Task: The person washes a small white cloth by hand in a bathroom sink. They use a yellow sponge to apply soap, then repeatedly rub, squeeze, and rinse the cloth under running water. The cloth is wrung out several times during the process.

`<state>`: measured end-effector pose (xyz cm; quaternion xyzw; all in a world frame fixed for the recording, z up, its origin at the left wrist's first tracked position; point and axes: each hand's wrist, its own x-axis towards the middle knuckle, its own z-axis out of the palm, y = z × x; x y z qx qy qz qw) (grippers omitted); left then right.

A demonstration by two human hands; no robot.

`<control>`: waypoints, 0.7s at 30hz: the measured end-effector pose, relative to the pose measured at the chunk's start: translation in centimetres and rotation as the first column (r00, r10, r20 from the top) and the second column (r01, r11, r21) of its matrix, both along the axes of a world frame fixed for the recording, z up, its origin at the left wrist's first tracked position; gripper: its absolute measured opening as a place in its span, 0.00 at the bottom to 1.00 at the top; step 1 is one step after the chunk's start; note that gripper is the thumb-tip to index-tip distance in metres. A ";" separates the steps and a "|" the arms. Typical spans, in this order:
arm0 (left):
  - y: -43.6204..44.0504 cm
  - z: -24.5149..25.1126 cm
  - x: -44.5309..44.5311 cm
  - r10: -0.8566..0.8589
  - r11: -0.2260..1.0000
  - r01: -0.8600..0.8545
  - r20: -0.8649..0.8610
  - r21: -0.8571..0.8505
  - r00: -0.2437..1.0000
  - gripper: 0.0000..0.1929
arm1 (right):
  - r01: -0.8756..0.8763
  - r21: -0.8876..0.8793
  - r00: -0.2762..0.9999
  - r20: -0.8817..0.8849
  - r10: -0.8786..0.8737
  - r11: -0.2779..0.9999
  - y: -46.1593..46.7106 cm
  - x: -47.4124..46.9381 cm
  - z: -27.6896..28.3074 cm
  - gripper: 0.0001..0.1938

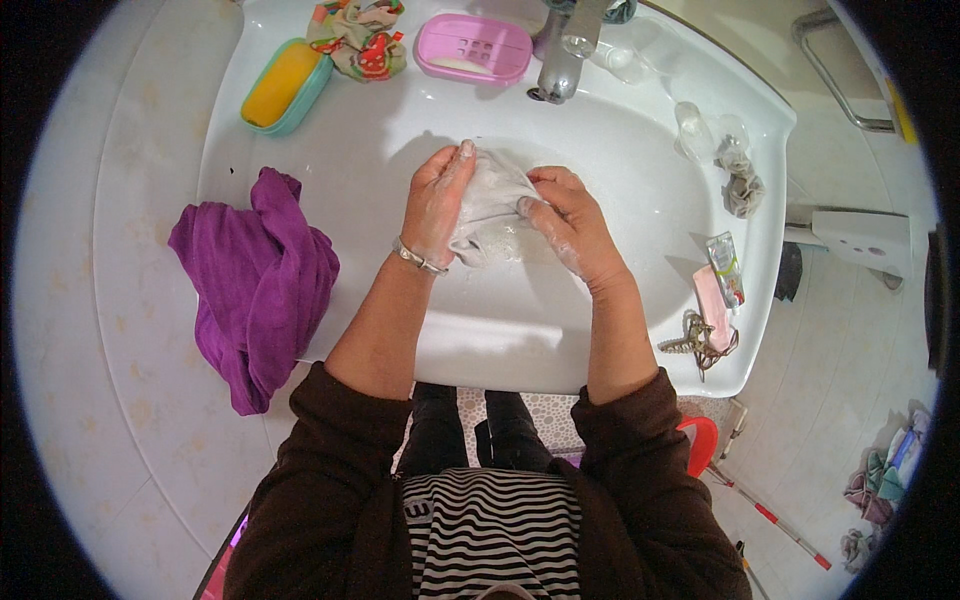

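A wet, pale grey cloth [491, 184] hangs bunched between both hands above the basin of a white washbasin [637, 225]. My left hand [439, 202] grips its left side, thumb upward, with suds on the skin and a metal band at the wrist. On the right side, my right hand [562, 217] pinches the cloth between thumb and fingers; it is sudsy too. Soapy water [510, 247] with bubbles lies in the basin beneath the cloth. Behind it stands a metal tap [564, 71].
A purple cloth [259, 285] drapes over the left rim. Along the back sit a teal soap dish with yellow soap [283, 82], a patterned scrunchie [367, 49] and a pink soap dish [475, 46]. On the right rim are a grey scrunchie [742, 187], a tube [725, 270] and a hair claw [697, 337].
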<state>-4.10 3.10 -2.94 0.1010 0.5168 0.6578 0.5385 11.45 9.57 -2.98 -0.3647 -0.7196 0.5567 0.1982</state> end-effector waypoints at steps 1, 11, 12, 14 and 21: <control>0.0 0.2 0.0 -0.015 0.999 0.016 0.034 -0.029 0.999 0.11 | 0.039 -0.027 0.998 -0.041 -0.041 0.999 0.1 0.1 -0.1 0.12; 0.0 -0.7 -0.1 -0.026 1.000 0.026 0.050 -0.009 0.998 0.11 | 0.127 -0.657 0.909 -0.223 -0.352 0.744 0.3 0.1 0.2 0.08; 0.0 -0.7 -0.1 -0.006 1.000 0.007 0.115 -0.012 0.993 0.11 | 0.149 -0.622 0.932 -0.172 -0.320 0.769 0.3 0.1 0.2 0.08; 0.0 -0.6 -0.1 -0.019 0.999 0.020 0.019 -0.037 1.000 0.13 | 0.195 -0.564 0.946 -0.110 -0.306 0.803 0.3 0.0 0.1 0.09; -0.4 0.5 -0.3 -0.463 0.883 0.452 -0.074 -0.129 0.883 0.14 | 0.355 -0.473 0.887 -0.104 -0.451 0.807 0.5 -0.6 -0.1 0.08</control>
